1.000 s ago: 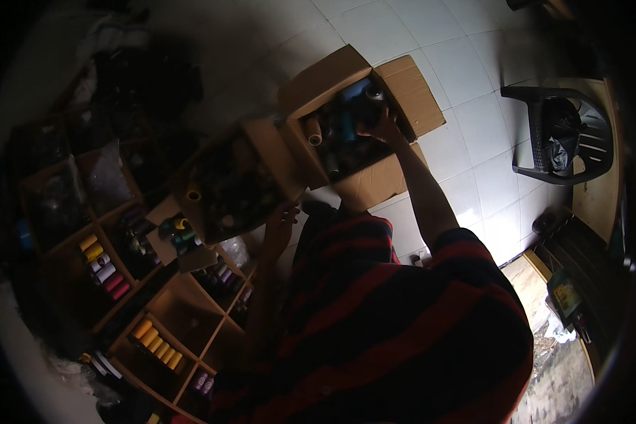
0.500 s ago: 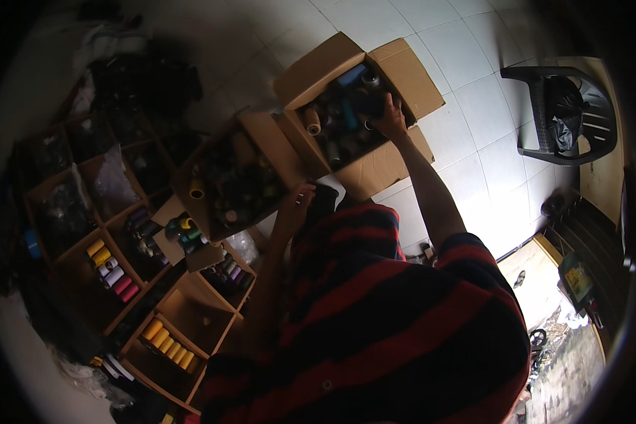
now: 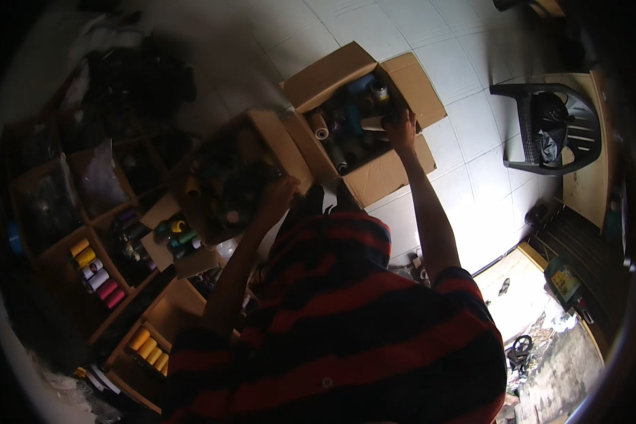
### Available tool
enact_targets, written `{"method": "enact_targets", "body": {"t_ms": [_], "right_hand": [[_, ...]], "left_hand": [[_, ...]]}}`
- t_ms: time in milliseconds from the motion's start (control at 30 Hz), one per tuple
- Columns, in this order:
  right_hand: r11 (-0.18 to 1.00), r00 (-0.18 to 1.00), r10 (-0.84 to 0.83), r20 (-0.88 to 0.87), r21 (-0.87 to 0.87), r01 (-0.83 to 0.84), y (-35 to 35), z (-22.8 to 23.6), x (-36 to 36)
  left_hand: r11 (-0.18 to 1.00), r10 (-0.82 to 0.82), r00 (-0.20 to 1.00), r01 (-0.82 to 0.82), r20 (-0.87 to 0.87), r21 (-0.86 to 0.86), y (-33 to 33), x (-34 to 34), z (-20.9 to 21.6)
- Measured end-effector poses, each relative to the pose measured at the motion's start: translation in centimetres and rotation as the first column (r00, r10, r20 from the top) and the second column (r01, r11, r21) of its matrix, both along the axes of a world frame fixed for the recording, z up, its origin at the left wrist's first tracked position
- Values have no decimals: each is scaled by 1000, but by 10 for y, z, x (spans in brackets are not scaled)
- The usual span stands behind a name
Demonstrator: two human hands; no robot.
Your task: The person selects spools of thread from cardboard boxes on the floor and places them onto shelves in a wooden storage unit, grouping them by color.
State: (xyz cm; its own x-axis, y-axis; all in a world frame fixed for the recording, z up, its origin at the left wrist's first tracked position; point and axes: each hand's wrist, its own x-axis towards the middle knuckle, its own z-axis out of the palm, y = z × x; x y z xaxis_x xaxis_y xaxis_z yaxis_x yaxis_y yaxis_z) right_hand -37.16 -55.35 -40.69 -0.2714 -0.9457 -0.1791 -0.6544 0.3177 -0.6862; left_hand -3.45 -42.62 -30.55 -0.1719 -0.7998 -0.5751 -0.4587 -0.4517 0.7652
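Note:
My right hand [image 3: 403, 134] is inside the right side of an open cardboard box [image 3: 373, 182], its fingers closed round a thread cone [image 3: 373, 124] with a pale end. Around it in that box lie several other cones and spools, among them a tan tube [image 3: 319, 127] and a pale-topped one [image 3: 379, 91]. My left hand [image 3: 283, 191] is at the right rim of a second cardboard box [image 3: 283, 145], which holds dim, dark spools and a yellow one [image 3: 193, 186]. Shadow hides the fingers of my left hand, so whether they grip anything does not show.
To the left, a wooden compartment shelf [image 3: 109, 328] holds yellow, white and pink spools [image 3: 95, 272], plus plastic bags [image 3: 99, 173]. A small open carton [image 3: 161, 247] with green and yellow spools sits beside it. A dark plastic chair [image 3: 579, 134] with a black bag stands on the tiled floor at right.
My right hand has moved slightly down and right, and a pale cone end now shows beside its fingers. My left hand has shifted left to the second box's rim. The whole view has shifted a little.

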Motion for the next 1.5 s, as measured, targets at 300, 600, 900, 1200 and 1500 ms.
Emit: {"method": "enact_targets", "body": {"t_ms": [300,600,900,1200,1500], "right_hand": [[989,921,88,-379,-74,-125,5,-35,27],[714,751,561,-348,-257,-652,52,70,212],[373,285,850,-443,124,-920,106,87,336],[458,444,889,-113,157,-875,85,111,338],[637,642,754,138,87,-766,80,103,365]], "left_hand": [[846,187,884,77,429,-528,37,148,-24],[866,224,948,-87,226,-493,56,184,-70],[878,374,924,-323,83,-354,98,209,-77],[646,763,646,-763,-20,-21,114,247,-69],[850,396,902,-431,-174,-303,114,175,-40]]}}
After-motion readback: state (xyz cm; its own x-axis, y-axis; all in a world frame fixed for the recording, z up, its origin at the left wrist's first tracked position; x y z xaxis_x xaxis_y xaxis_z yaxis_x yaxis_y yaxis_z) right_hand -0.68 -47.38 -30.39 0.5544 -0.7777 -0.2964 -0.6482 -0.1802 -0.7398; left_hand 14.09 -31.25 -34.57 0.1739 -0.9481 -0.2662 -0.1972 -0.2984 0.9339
